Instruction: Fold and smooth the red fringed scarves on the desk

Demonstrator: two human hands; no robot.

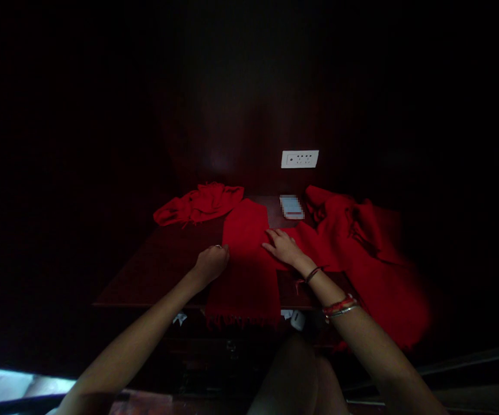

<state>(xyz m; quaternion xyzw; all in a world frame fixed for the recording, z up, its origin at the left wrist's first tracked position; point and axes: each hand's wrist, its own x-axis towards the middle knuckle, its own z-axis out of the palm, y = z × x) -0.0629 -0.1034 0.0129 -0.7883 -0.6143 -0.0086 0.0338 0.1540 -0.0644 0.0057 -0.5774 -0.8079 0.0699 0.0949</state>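
A red fringed scarf (249, 276) lies lengthwise on a dark wooden table, its fringe hanging over the front edge. Closed at the scarf's left edge is my left hand (212, 262), a ring on one finger; the fingertips are partly hidden against the cloth. My right hand (284, 246) rests palm down at the right edge, fingers stretched over the fabric. More red cloth (362, 253) spreads in loose folds to the right and drapes over the front. At the back left sits a crumpled red scarf (201, 202) with tassels.
A phone-like flat object (291, 207), its face blurred out, lies near the back wall. Above it is a white socket panel (300, 159). Under the front edge of the table (146, 276), a small white object (297, 320) shows. My knees are below; the surroundings are very dark.
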